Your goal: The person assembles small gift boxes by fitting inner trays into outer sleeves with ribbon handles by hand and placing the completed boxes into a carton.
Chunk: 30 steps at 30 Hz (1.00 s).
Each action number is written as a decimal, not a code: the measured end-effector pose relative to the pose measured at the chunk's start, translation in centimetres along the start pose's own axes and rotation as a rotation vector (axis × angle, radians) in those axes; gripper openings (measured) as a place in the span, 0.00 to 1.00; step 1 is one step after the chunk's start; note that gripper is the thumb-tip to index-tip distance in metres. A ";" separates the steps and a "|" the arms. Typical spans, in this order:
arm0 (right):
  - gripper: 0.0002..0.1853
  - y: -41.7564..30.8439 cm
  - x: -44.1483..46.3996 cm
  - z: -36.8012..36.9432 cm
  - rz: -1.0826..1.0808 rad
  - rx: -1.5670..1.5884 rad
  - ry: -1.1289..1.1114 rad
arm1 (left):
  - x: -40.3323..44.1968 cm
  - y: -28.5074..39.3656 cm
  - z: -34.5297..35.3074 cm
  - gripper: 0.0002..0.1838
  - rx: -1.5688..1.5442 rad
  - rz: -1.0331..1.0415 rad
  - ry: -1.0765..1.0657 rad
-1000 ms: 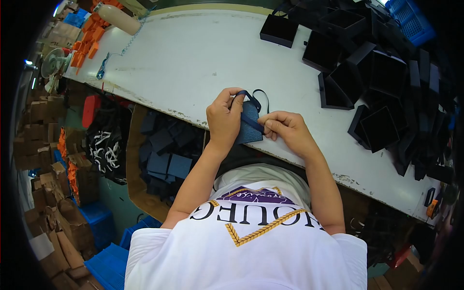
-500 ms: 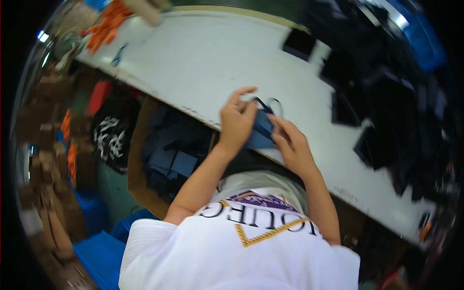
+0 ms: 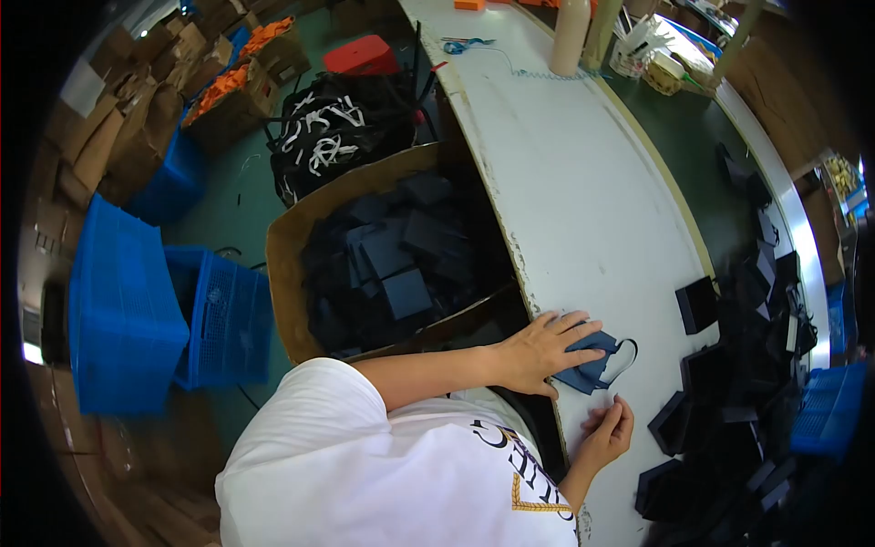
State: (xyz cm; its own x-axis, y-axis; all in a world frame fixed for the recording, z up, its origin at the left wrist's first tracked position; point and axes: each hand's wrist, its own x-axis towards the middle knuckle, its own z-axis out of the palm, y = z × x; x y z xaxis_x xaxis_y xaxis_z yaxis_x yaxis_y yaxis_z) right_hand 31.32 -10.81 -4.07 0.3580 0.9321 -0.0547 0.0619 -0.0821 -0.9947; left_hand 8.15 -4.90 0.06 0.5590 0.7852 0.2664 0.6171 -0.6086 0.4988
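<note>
A small dark blue pouch-like piece (image 3: pixel 588 365) with a thin dark cord loop lies at the near edge of the white table. My left hand (image 3: pixel 538 354) rests on it from the left, fingers spread and lying flat, covering part of it. Just below the piece, apart from it, is my right hand (image 3: pixel 606 436); its fingers are loosely curled, with nothing visible between them. Left of the table, a cardboard box (image 3: pixel 284 264) holds many dark blue flat pieces.
Black boxes (image 3: pixel 697 305) crowd the table's right side. Scissors (image 3: pixel 460 46), a coiled cord and a beige bottle (image 3: pixel 571 36) are at the far end. Blue crates (image 3: pixel 128 310), a black bag (image 3: pixel 337 128) and a red stool (image 3: pixel 360 55) stand on the floor at left.
My view has swung left, toward the floor boxes. Both hands were handling the blue piece together; now my left hand lies flat on it and my right hand has come away.
</note>
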 end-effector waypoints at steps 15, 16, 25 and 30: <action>0.12 -0.4 0.3 -0.1 0.002 -0.099 -0.037 | -18.8 -18.9 -7.8 0.43 0.428 -1.232 0.527; 0.12 -0.3 0.3 -0.1 -0.003 -0.082 -0.033 | -18.1 -19.0 -7.6 0.38 0.453 -1.166 0.560; 0.05 -2.6 1.6 1.9 -0.470 -0.461 -0.141 | 8.0 -12.4 -4.6 0.13 -0.070 -0.109 0.628; 0.06 -3.2 5.4 2.6 -0.640 -0.522 -0.092 | 24.9 -11.2 1.8 0.21 -0.086 0.109 0.295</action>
State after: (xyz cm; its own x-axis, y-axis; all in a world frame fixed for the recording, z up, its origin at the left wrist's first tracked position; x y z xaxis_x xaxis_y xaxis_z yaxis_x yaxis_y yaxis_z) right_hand 30.67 -4.58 -1.38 0.0303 0.8775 0.4787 0.6604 0.3419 -0.6686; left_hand 16.13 21.25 -0.43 0.4264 0.7232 0.5433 0.5065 -0.6886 0.5190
